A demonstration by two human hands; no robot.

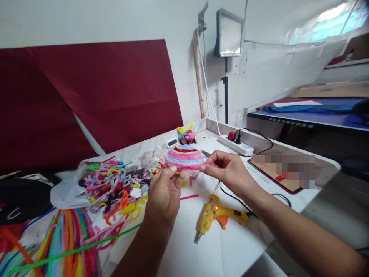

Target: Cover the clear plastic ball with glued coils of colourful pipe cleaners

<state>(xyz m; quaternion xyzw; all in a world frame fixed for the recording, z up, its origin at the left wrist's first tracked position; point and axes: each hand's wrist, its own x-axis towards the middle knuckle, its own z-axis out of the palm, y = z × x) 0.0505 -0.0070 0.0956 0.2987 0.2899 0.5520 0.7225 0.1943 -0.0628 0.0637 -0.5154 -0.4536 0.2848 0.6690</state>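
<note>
A rounded dome wound from fuzzy pipe cleaners point(184, 157), striped pink, red and light blue, is held up above the white table. My left hand point(165, 188) grips its lower left edge between thumb and fingers. At the dome's right edge my right hand point(225, 167) is closed in a pinch, with a bit of pink pipe cleaner showing at the fingers. Below the hands lies a yellow glue gun point(211, 215), its light glowing orange and its nozzle toward me. A loose pink pipe cleaner point(189, 197) rests on the white surface beside it.
A plastic bag point(66, 194) spills mixed pipe cleaner pieces at left, with a colourful bundle point(69, 242) in front. Behind the dome stand a small multicoloured figure point(187, 136) and a digital timer point(172, 142). A power strip point(236, 145) and a tablet-like device point(278, 175) lie right.
</note>
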